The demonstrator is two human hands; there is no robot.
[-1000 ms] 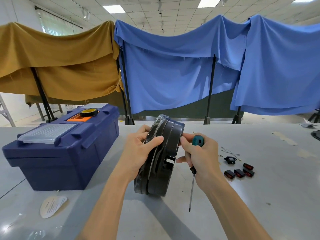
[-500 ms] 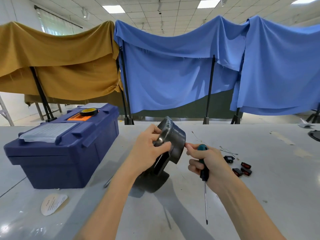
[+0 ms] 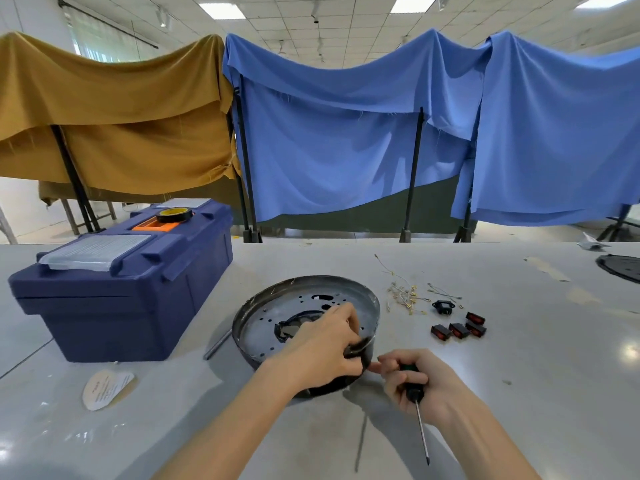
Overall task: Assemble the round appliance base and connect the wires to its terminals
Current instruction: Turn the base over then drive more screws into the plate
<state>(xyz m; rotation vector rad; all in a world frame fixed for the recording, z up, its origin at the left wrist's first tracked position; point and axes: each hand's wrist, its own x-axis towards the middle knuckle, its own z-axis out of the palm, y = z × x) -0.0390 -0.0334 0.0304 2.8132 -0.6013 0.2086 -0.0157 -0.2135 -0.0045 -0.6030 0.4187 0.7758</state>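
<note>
The round appliance base [image 3: 304,279] lies open side up on the worktop [image 3: 519,358] just in front of us, its perforated metal floor showing. Our left grip [image 3: 322,348] clamps the near rim, fingers curled over the edge and thumb on the outer wall. We judge this steadies the base while we work at that spot. Our right grip [image 3: 426,386] is clenched round the handle of the screwdriver [image 3: 418,415], whose shaft points back toward us. The tool looks parked rather than in use, and the forefinger reaches out to the base wall beside the left thumb. The wires [image 3: 405,296], a black socket [image 3: 443,306] and red rocker switches [image 3: 459,329] lie apart to the right, within reach; none looks fitted yet. A blue toolbox [image 3: 131,292] stands to the left.
</note>
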